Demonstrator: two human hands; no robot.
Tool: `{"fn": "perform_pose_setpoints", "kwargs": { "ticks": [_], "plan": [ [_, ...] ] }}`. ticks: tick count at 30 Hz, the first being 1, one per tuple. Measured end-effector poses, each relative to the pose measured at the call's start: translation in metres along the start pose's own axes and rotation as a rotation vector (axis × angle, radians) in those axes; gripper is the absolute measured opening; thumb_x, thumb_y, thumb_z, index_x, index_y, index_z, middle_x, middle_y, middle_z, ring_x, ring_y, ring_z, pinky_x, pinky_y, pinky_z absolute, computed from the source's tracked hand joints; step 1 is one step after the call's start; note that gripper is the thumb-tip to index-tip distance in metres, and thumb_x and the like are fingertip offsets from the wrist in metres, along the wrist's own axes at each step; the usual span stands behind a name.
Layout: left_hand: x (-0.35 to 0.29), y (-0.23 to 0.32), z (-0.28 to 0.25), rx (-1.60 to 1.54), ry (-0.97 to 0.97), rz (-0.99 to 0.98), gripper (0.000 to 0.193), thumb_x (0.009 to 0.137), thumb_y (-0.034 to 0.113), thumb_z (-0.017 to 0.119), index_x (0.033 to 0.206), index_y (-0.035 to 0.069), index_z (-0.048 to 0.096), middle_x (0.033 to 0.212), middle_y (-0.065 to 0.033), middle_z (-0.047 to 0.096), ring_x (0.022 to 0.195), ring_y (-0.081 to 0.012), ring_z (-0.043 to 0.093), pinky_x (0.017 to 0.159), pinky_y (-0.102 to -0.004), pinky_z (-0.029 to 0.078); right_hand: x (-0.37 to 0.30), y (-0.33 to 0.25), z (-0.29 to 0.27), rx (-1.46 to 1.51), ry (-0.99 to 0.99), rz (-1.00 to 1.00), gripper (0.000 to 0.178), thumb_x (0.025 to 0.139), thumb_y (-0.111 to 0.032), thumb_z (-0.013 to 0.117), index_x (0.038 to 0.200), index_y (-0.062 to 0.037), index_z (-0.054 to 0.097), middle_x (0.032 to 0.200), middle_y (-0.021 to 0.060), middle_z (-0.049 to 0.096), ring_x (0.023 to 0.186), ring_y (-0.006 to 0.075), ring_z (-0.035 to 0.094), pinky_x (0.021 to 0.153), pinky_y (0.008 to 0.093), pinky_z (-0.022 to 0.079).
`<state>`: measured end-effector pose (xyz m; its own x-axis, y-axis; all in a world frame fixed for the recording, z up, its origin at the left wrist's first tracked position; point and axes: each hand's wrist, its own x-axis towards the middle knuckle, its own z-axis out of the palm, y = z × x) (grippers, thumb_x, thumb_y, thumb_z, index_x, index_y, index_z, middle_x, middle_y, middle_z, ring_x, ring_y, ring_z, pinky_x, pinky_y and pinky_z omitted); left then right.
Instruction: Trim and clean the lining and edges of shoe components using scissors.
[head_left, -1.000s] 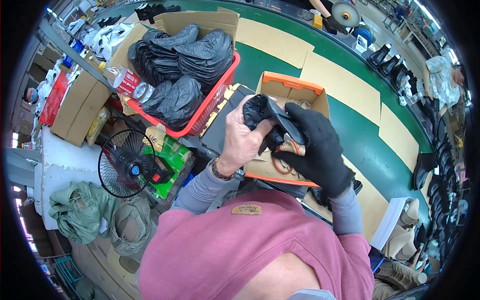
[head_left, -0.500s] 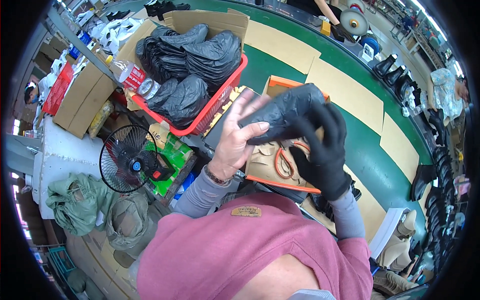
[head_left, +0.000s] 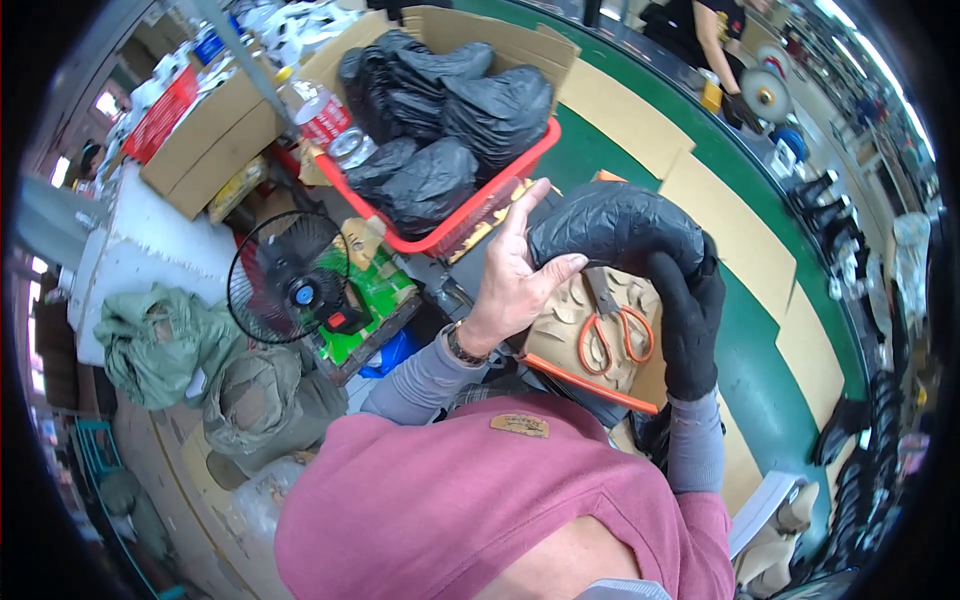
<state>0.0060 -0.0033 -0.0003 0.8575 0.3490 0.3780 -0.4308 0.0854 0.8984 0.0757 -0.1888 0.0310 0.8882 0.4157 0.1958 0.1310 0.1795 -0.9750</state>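
Observation:
Both my hands hold a shoe-shaped piece wrapped in black plastic [head_left: 615,225] above an orange-edged box [head_left: 590,384]. My bare left hand [head_left: 508,285] is closed on its left end, thumb on the near side and some fingers hidden behind. On the right end, my black-gloved right hand [head_left: 688,325] grips it from below, its fingertips partly hidden. Under the piece, orange-handled scissors [head_left: 602,292] lie on tan cut pieces [head_left: 560,340] in the box. Beyond my left hand, a red basket [head_left: 440,238] holds several black plastic-wrapped bundles [head_left: 500,110].
A clear bottle [head_left: 318,112] leans at the basket's left edge. Left of my arm stands a black fan [head_left: 300,290]. Cardboard sheets [head_left: 725,210] lie along the green bench [head_left: 750,320]. Across it, a person's arm [head_left: 712,45] is beside a grinding wheel [head_left: 765,95]; black shoes [head_left: 812,190] stand nearby.
My gloved hand has moved from above the piece to grip its right end from below. The piece now lies arched and more level, exposing the scissors. The view has shifted slightly.

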Motion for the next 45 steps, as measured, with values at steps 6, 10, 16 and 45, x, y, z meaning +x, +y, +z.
{"fn": "perform_pose_setpoints", "kwargs": {
  "ticks": [6,10,16,45],
  "plan": [
    [0.057,-0.003,-0.122,0.511,0.534,0.201,0.066,0.076,0.012,0.076,0.131,-0.006,0.043,0.117,-0.0225,0.059,0.107,-0.0271,0.058,0.097,-0.0353,0.044,-0.005,0.006,-0.004,-0.208,0.031,-0.072,0.043,0.092,-0.012,0.057,0.131,0.0006,0.048,0.128,0.0131,0.055,0.117,0.0233,0.053,0.101,0.0353,0.042],
    [0.063,-0.012,-0.178,0.749,0.675,0.102,0.064,0.074,0.015,0.076,0.126,-0.007,0.046,0.113,-0.0277,0.060,0.102,-0.0353,0.061,0.094,-0.0398,0.046,-0.005,0.014,-0.004,-0.192,0.012,0.001,0.040,0.091,-0.012,0.058,0.129,0.0012,0.050,0.125,0.0126,0.056,0.116,0.0225,0.054,0.100,0.0343,0.042],
    [0.052,0.012,-0.153,1.257,0.653,-0.211,0.044,0.082,0.033,0.070,0.109,-0.001,0.063,0.112,-0.0239,0.060,0.103,-0.0386,0.058,0.085,-0.0465,0.046,-0.010,0.020,-0.007,-0.203,0.026,-0.004,0.037,0.091,-0.011,0.060,0.125,0.0019,0.053,0.121,0.0113,0.058,0.113,0.0205,0.055,0.099,0.0324,0.041],
    [0.063,-0.035,-0.162,2.130,-0.129,-0.084,0.089,0.072,0.062,0.070,0.134,0.005,0.042,0.116,-0.0197,0.062,0.103,-0.0389,0.061,0.084,-0.0515,0.048,-0.067,-0.016,-0.151,-0.492,0.551,-0.166,0.034,0.081,-0.016,0.075,0.108,0.0010,0.063,0.098,0.0102,0.067,0.090,0.0152,0.062,0.082,0.0299,0.049]
  ]
}}
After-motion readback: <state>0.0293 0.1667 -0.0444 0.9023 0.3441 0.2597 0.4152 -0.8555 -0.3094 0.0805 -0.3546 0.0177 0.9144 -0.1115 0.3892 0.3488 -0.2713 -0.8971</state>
